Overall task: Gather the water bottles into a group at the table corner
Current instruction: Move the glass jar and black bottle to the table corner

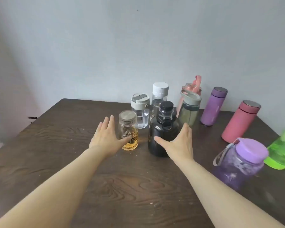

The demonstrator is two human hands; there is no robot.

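A: Dark wood-grain table [138, 186], plain pale wall [138, 38] behind it. Head view only. Far-left corner bare; near half bare except both forearms.

B: Bottle positions?

A: Cluster at far centre: small clear jar [128, 130] with amber liquid, black bottle [163, 129], white-lidded tumbler [140, 111], tall clear bottle with white cap [160, 94], grey-green bottle [189, 109], pink-strapped bottle [192, 87] at the wall. Right of these, apart: purple flask [213, 106], pink flask [240, 120]. Purple wide-mouth bottle [240, 162] and green bottle [283, 152] sit near the right edge.

B: Hands?

A: Left hand [105, 137] spread, thumb touching the jar's front, fingers on its left side. Right hand [178, 142] spread around the black bottle, thumb across its front, fingers at its right. Neither grip is closed.
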